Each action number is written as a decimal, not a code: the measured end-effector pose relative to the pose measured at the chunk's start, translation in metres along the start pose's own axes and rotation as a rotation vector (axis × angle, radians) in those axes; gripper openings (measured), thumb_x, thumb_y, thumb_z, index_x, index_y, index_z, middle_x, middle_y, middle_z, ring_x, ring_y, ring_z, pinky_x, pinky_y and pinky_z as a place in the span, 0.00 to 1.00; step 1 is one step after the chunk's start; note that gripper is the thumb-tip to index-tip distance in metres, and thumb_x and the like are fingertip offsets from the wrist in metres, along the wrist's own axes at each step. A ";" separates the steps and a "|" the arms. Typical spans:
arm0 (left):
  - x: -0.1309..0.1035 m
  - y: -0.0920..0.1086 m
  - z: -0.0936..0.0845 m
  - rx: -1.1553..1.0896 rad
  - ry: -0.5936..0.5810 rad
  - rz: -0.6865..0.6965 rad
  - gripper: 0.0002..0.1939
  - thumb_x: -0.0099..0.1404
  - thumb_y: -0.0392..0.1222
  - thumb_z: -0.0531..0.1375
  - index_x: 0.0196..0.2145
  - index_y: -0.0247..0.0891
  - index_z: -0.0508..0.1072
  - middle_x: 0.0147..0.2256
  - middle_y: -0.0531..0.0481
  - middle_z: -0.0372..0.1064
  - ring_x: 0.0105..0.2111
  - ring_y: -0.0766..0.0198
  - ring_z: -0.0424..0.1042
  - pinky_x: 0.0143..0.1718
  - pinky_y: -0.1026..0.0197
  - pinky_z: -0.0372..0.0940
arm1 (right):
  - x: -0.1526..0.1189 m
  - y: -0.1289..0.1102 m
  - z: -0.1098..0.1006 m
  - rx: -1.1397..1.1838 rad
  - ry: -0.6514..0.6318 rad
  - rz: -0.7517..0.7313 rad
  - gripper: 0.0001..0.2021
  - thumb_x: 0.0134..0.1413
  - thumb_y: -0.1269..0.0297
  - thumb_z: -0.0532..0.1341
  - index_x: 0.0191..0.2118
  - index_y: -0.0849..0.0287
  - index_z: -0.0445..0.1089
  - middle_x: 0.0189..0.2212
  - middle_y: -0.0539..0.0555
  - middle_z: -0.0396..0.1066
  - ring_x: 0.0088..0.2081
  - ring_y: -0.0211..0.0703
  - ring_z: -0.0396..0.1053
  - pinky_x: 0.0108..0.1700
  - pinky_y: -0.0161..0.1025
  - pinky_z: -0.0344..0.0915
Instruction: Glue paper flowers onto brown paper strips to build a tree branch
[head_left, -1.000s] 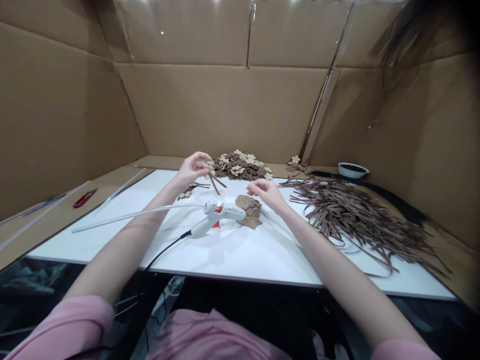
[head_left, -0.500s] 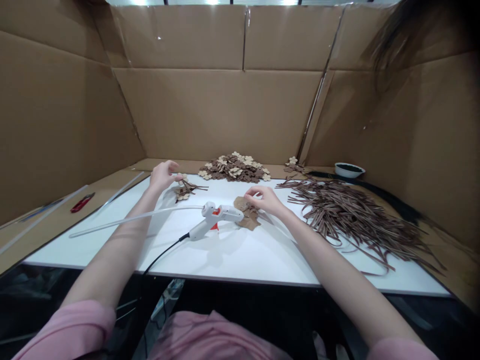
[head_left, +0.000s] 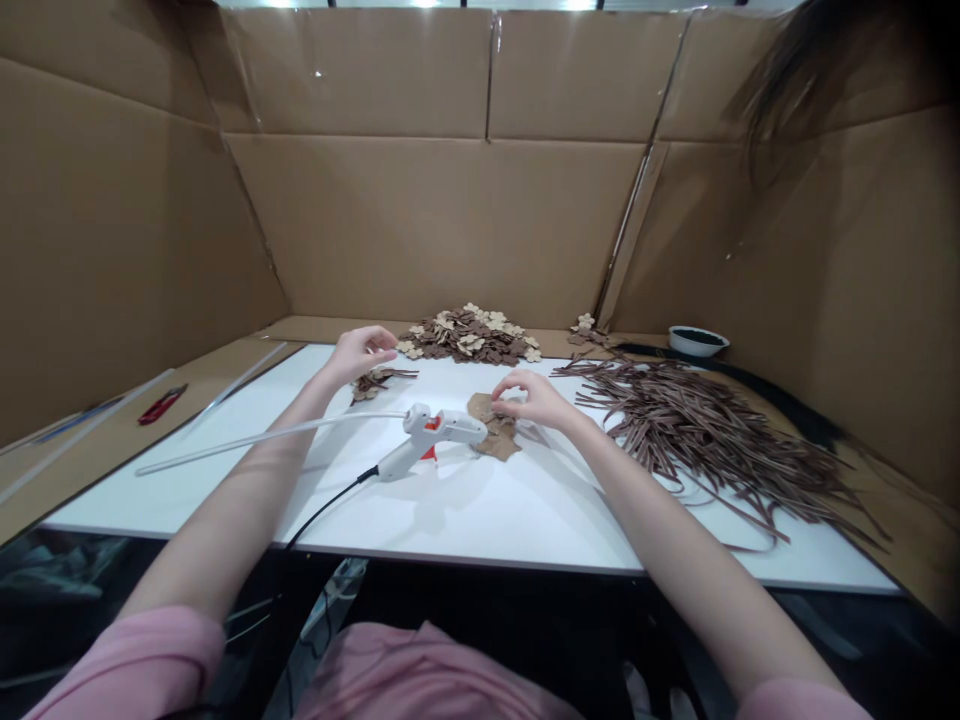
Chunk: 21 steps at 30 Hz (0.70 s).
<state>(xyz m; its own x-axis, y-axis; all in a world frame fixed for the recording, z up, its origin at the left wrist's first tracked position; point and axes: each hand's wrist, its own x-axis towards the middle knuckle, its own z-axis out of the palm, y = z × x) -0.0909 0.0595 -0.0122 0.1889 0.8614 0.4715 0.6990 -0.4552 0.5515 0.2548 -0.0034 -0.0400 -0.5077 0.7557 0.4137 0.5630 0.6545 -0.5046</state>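
My left hand point(head_left: 365, 352) is raised at the back left of the white board, thumb and fingers apart with nothing in them. Just below it lies a small bunch of flower pieces on brown strips point(head_left: 375, 383). To its right is a heap of brown and cream flower-shaped pieces point(head_left: 472, 338). My right hand point(head_left: 529, 398) hovers over a stained brown scrap point(head_left: 499, 445), fingers curled with a gap between thumb and forefinger; nothing shows in them. A white glue gun point(head_left: 420, 445) rests with its nozzle by the scrap, a long glue stick point(head_left: 262, 437) jutting from its back.
Brown strips point(head_left: 705, 430) are piled on the right of the white board point(head_left: 480, 530). Behind them stands a white bowl point(head_left: 697, 341) with dark contents. A red cutter point(head_left: 162, 405) lies at left. Cardboard walls point(head_left: 435, 220) enclose the table. The gun's black cord point(head_left: 322, 513) drops over the front edge.
My left hand has moved right, away from the bunch of flower pieces and toward the flower heap. My right hand has barely shifted, its thumb and forefinger slightly further apart.
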 end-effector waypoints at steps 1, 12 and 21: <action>-0.001 0.005 0.003 -0.022 -0.038 0.034 0.17 0.54 0.53 0.64 0.36 0.37 0.76 0.34 0.47 0.75 0.30 0.61 0.69 0.33 0.62 0.62 | 0.000 0.001 0.001 -0.005 -0.026 -0.023 0.06 0.50 0.64 0.67 0.34 0.58 0.78 0.37 0.57 0.76 0.42 0.49 0.70 0.48 0.43 0.63; -0.006 0.028 0.028 -0.078 -0.196 0.167 0.14 0.60 0.51 0.61 0.34 0.37 0.76 0.36 0.47 0.75 0.34 0.61 0.71 0.36 0.62 0.64 | 0.001 0.011 0.013 -0.083 -0.075 -0.078 0.06 0.53 0.62 0.66 0.34 0.57 0.80 0.40 0.59 0.73 0.44 0.49 0.68 0.50 0.43 0.62; -0.020 0.078 0.053 -0.314 -0.440 0.189 0.20 0.63 0.55 0.59 0.38 0.34 0.76 0.35 0.46 0.75 0.37 0.60 0.72 0.38 0.62 0.64 | 0.006 -0.008 0.015 0.207 0.047 0.076 0.11 0.53 0.56 0.64 0.31 0.60 0.77 0.33 0.56 0.77 0.37 0.46 0.72 0.41 0.39 0.65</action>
<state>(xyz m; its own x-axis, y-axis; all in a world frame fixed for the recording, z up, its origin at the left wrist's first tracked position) -0.0038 0.0188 -0.0154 0.6070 0.7406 0.2881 0.3992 -0.5976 0.6953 0.2379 -0.0045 -0.0447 -0.4353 0.8063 0.4006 0.4503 0.5803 -0.6786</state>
